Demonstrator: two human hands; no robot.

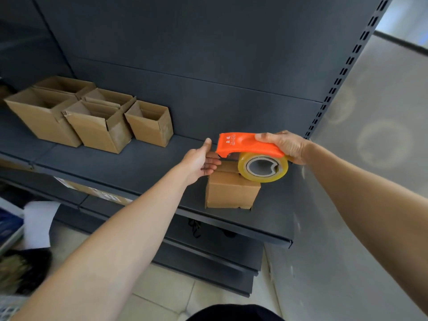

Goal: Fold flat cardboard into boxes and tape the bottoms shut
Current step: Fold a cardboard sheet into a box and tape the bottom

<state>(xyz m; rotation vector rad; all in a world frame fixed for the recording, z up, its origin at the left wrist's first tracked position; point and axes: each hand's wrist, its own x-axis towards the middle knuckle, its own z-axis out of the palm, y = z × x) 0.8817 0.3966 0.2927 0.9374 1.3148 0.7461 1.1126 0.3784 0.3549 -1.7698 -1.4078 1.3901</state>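
A small brown cardboard box point(231, 191) stands on the dark shelf point(129, 167), near its right end. My right hand point(287, 145) grips an orange tape dispenser point(245, 144) with a roll of clear tape point(264, 167), held over the box's top. My left hand point(200, 162) rests against the box's upper left side, fingers straight, thumb raised beside the dispenser's front end. The box's top face is mostly hidden by the hand and the roll.
Several folded open-topped cardboard boxes point(92, 117) stand in a group at the shelf's left. Flat cardboard point(92, 191) lies on a lower shelf. A grey wall point(370, 158) closes the right side. White sheets point(39, 223) and clutter lie at lower left.
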